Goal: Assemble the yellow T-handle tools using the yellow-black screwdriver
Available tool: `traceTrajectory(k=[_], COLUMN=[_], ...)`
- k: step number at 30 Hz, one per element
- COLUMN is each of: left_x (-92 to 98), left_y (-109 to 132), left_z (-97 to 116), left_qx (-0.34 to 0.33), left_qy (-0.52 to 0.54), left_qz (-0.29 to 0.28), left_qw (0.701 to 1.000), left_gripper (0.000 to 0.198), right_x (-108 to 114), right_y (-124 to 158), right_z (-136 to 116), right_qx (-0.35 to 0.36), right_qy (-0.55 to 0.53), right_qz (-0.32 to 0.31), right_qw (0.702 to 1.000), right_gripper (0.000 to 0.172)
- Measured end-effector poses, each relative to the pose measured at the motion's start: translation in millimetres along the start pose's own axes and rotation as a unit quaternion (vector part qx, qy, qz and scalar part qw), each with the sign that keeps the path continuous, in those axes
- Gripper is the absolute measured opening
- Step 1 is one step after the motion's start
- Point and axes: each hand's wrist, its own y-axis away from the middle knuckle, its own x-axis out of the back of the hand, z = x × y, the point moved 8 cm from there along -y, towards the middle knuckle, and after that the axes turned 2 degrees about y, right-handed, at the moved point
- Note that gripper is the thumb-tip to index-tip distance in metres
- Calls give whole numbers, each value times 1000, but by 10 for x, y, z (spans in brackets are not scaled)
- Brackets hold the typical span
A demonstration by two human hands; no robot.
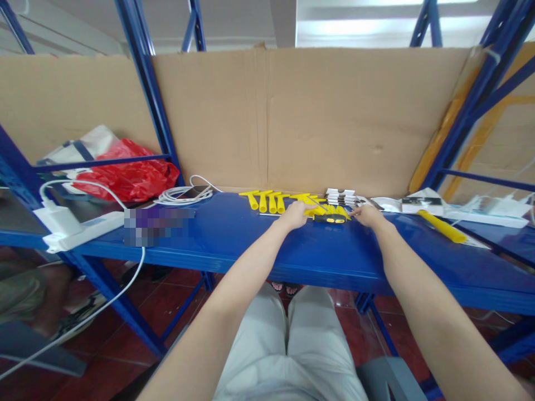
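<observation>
My left hand (pixel 296 216) is at the middle of the blue bench top, its fingers closed among yellow plastic pieces; what they grip is partly hidden. A thin grey strip shows just beyond its fingertips. To its left stand several T-shaped yellow pieces (pixel 266 201) in a row. More yellow pieces (pixel 332 210) lie between my hands. In front of these rests a screwdriver (pixel 329 219) with a black and yellow handle, its shaft passing under my left hand. My right hand (pixel 368 215) has its fingers pinched together right of the pieces; anything between them is too small to name.
White slotted parts (pixel 340 196) stand behind the yellow pieces. Rightward are a small box (pixel 422 204), a yellow tube (pixel 442 226) and white power strips. At left are coiled white cable (pixel 179 195), a red bag (pixel 129 170) and a power strip (pixel 90 229). Cardboard (pixel 317 117) walls the back.
</observation>
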Motion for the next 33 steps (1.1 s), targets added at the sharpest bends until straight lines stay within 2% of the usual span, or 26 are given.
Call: traceTrajectory(k=[3,6,11,17,24,26,28,31,33], left_x=[16,7,-16,-41,6,5,-9,-37,-46], left_y=[-1,5,26,54,138,150,150,137,130], left_z=[-5,16,44,53,132,163,185,215,243], left_qx=[-1,-10,-17,-11,22,26,32,37,37], left_qy=[-2,-55,-129,-184,-267,-283,-292,-294,-294], left_qz=[9,0,-25,-51,-62,-63,-65,-66,-63], left_qw=[1000,998,991,981,962,957,954,953,953], left_gripper=[48,46,45,47,44,44,44,45,45], right_x=[10,30,45,1,-19,44,177,370,414], right_y=[53,98,119,75,62,60,61,90,112], right_z=[-39,-111,-182,-174,-168,-184,-245,-415,-571], right_qx=[-37,-42,-41,-56,-53,-56,-46,-12,10], right_qy=[50,80,98,22,-39,-42,-82,-168,-204], right_qz=[-22,-35,-33,-33,-31,-8,49,130,146], right_qw=[998,995,994,998,997,998,994,977,968], right_gripper=[27,31,30,12,28,29,25,12,13])
